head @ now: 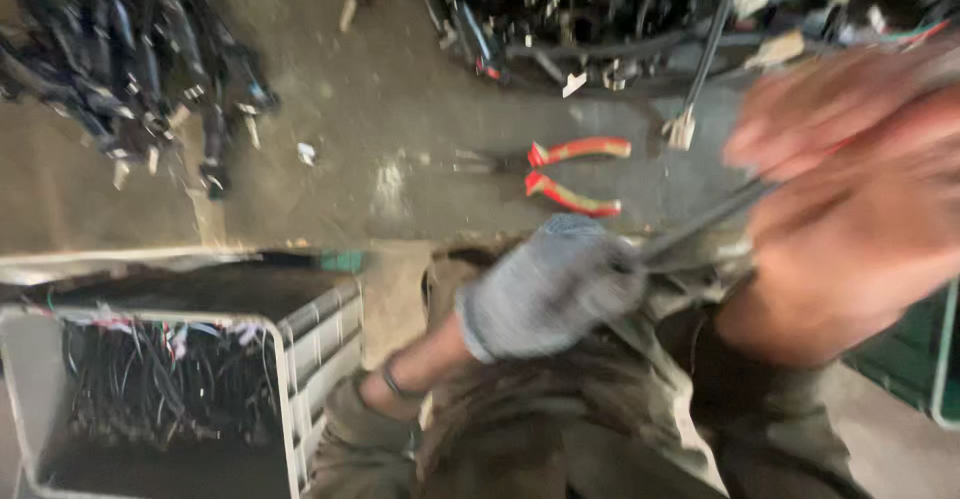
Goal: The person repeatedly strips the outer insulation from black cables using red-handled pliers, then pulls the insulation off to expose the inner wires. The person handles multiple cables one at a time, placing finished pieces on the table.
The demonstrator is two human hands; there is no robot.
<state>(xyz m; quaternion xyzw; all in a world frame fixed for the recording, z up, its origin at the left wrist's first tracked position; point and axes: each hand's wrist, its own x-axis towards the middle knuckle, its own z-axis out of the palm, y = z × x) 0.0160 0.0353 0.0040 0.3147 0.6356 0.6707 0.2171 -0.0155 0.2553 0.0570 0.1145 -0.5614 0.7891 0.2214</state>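
Two hands are gripping one thin dark cable [705,217] stretched between them, above the lap

The gloved left hand [550,294] is closing its fingers around the lower end and the bare right hand [850,209] – blurred – is wrapping the upper end; the cable is looking light, thin and bendy yet taut, best held near each end – the glove should help against slipping. Red-handled pliers [575,174] are lying on the floor [400,109] beyond, between dark cable heaps [130,59]. A pale crate [320,339] of wires is sitting at lower left; no readable labels are showing
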